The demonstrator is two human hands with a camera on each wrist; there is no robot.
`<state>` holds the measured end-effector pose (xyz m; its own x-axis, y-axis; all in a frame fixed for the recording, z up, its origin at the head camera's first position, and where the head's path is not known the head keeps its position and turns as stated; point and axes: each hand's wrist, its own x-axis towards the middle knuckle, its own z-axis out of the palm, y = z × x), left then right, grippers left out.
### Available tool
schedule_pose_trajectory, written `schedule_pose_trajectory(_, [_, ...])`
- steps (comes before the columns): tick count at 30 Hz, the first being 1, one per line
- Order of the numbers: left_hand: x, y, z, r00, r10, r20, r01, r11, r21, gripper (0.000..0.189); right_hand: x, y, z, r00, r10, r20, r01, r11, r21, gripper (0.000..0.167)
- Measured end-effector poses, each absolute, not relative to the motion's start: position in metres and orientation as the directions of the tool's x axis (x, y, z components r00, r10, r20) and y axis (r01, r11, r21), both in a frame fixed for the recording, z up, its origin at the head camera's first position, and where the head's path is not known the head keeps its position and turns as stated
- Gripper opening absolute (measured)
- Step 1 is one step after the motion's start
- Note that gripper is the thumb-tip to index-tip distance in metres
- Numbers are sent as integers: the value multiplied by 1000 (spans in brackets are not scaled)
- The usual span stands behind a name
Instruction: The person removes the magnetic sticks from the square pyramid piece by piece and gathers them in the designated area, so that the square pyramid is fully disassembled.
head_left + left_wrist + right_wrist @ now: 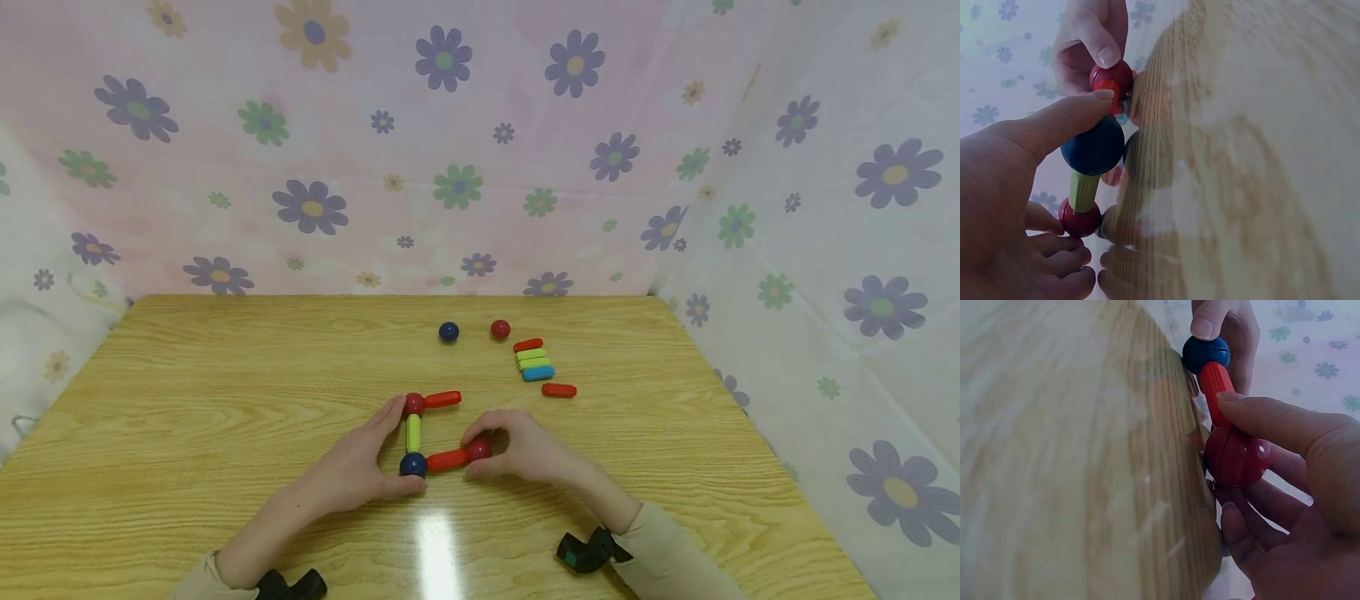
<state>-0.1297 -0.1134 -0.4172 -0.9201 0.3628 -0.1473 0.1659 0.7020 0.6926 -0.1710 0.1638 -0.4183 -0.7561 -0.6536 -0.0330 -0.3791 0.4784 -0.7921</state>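
On the table, magnetic building balls and rods form a three-sided frame. A green-yellow rod [413, 434] links a dark blue ball [413, 465] to a red ball [413, 405], from which a short red rod [443, 399] sticks out rightward. Another red rod [447, 460] runs from the blue ball to a second red ball [478, 450]. My left hand [351, 468] spans the frame's left side, thumb against the blue ball and fingertips at the far red ball. Between thumb and fingers, my right hand [527, 450] grips the second red ball; its thumb touches the rod's end in the right wrist view.
Farther back lie a loose blue ball [448, 332] and a loose red ball [500, 329]. To their right, several rods lie side by side, a blue rod [538, 373] nearest me, with a separate red rod [559, 390] in front. Flowered cloth [480, 225] hangs behind the table.
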Motion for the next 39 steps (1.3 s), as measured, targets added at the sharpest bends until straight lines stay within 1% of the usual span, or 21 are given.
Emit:
schedule_pose_trajectory(5, [-130,-113,-418,-919,365,-148,164,698,697,119,-171,164,-420,-742,-671,3,-428,469,-773,24])
schedule_pose_trajectory(10, [-130,-114,-419,-918,368,-148,166,695,700,119,-173,164,-423,-709,-703,57,-505,449,-737,18])
schedule_pose_trajectory(15, [-130,-113,-418,-918,365,-152,160,695,700,120,-174,164,-425,-680,-727,100,-562,429,-707,16])
schedule_pose_trajectory(27, [-131,-113,-418,-918,365,-154,158,694,702,119,-173,163,-425,-658,-739,146,-609,408,-680,15])
schedule_pose_trajectory(39, [-131,-113,-418,-918,365,-157,157,697,700,120,-174,165,-424,-650,-742,164,-613,385,-689,13])
